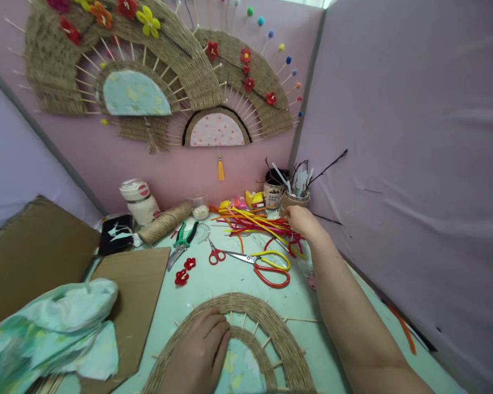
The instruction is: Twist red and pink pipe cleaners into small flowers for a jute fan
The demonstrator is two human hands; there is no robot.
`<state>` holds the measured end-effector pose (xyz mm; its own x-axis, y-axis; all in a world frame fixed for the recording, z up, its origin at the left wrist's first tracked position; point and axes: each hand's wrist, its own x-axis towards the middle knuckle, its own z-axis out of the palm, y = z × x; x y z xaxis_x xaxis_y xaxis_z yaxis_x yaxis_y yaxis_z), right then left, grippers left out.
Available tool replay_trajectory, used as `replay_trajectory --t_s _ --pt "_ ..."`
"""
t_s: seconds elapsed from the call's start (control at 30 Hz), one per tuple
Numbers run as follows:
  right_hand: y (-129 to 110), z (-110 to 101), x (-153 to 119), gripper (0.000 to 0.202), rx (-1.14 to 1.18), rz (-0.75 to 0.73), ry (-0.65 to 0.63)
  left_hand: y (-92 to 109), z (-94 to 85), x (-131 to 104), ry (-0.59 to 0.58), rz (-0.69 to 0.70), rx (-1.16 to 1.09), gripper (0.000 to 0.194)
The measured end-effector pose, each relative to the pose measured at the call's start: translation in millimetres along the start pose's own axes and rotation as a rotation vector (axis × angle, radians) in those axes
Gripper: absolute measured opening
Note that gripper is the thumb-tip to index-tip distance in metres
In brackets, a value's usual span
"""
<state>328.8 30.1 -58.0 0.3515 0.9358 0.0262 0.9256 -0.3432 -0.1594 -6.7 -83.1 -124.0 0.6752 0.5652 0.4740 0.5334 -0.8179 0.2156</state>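
My left hand (201,353) lies over a half-round jute weaving (298,355), its fingers resting on the woven band and thin spokes. Green patterned cloth (240,366) fills the weaving's centre. At the back right, my right hand (304,222) reaches to the end of a pile of red, orange and yellow pipe cleaners (250,223). Its fingers are bent together at the pile; whatever is between them is hidden. Large scissors with one yellow and one red handle (271,268) lie between the hands, beside small red scissors (217,255). Two red pipe-cleaner flowers (182,277) lie left of them.
Green-handled pruners (182,243), a jute twine roll (166,222) and a white bottle (142,202) stand or lie at back left. A jar of twigs (296,198) stands beside my right hand. Cardboard (137,306) and crumpled cloth (61,323) lie left. Finished weavings (205,71) hang behind.
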Motion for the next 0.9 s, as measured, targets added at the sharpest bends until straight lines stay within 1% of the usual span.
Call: replay_trajectory --t_s 0.13,0.23,0.33,0.43,0.5,0.7,0.83,0.9 --pt "-2 -4 -3 0.022 -0.019 -0.017 -0.039 0 0.3 0 0.004 0.007 0.006 0.015" --pt "-2 -5 -3 0.025 -0.037 -0.016 -0.078 0 -0.1 0 0.003 0.01 0.009 0.014" --pt "-3 -2 -2 0.031 -0.059 0.005 -0.146 0 -0.8 1 -0.017 0.0 -0.001 0.014" --pt "-4 2 -2 0.027 -0.071 0.045 -0.166 0 -0.9 0 -0.035 -0.009 -0.013 0.014" --pt "-5 4 -2 0.023 -0.065 0.067 -0.126 0 -0.5 0 -0.038 -0.012 -0.017 0.015" --pt "-7 3 0 0.025 -0.023 0.092 0.076 -1 0.7 -2 -0.043 -0.025 -0.025 0.015" --pt "-11 5 0 0.026 0.0 0.104 0.128 0 0.5 -1 -0.049 -0.033 -0.038 0.015" --pt "-17 7 -2 0.029 0.019 0.078 0.172 0 0.5 -1 -0.048 -0.037 -0.046 0.015"
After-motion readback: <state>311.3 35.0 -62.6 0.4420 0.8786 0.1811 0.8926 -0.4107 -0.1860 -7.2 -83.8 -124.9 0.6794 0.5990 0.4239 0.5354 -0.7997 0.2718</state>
